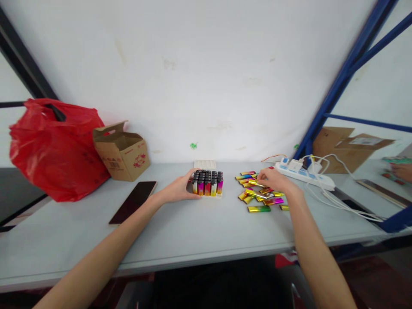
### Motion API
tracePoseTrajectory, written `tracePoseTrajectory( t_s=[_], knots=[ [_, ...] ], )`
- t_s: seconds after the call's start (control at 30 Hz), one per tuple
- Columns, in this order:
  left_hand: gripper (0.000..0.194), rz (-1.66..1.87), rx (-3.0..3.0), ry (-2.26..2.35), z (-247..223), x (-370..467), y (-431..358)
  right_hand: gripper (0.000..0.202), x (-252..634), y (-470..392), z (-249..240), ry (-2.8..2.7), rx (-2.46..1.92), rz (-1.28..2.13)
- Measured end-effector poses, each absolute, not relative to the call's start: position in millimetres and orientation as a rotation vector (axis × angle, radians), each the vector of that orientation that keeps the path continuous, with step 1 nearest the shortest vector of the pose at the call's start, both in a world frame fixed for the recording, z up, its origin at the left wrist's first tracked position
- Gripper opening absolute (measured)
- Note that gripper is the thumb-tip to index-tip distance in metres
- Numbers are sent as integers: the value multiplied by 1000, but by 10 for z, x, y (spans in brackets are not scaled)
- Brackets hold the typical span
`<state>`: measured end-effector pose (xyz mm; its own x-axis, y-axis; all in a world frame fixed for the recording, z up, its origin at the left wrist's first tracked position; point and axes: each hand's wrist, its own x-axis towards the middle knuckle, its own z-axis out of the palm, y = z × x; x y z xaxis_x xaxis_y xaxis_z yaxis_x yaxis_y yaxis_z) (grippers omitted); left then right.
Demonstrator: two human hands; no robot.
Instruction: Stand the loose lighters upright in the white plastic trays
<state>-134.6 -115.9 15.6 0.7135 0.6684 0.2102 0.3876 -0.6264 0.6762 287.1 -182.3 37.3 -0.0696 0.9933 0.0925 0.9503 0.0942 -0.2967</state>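
Observation:
Upright lighters (207, 185) with black tops stand in tight rows in a white tray (219, 196) at the middle of the table. My left hand (180, 187) wraps round the tray's left side, thumb in front and fingers behind. To the right, loose shiny lighters (259, 209) in gold, pink and green lie in a scattered pile. Over the back of that pile is my right hand (275, 179), its fingers pinched on a gold lighter (255, 183). The far side of the tray is partly hidden by the lighters.
A white slotted tray (205, 164) lies by the wall. To the left are a dark phone (135, 201), an open cardboard box (122, 152) and a red plastic bag (58, 150). A power strip (304, 174) with cables and a blue frame post (334, 94) stand right.

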Motion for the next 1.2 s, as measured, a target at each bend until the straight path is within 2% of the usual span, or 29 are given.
tracePoseTrajectory(
  t_s=[0.1, 0.23, 0.33, 0.6, 0.7, 0.97, 1.2],
  knots=[
    [104, 601, 2291, 809, 169, -1343, -1170, 4, 2798, -1823, 337, -2073, -1888, 324],
    [102, 599, 2299, 820, 188, -1336, -1191, 17, 2781, -1805, 294, -2050, -1905, 417],
    [104, 610, 2302, 837, 194, -1333, -1197, 4, 2773, -1789, 286, -2126, -1909, 378],
    [102, 587, 2275, 818, 240, -1313, -1237, 36, 2478, -1916, 511, -1965, -1553, 288],
    [104, 580, 2291, 852, 248, -1313, -1244, 41, 2305, -1929, 590, -1922, -1419, 263],
    [101, 609, 2318, 806, 208, -1335, -1202, 50, 1890, -1973, 631, -1610, -1175, 599],
    [102, 617, 2299, 786, 199, -1330, -1200, 45, 1506, -2092, 629, -1589, -1035, 1034]
  ],
)
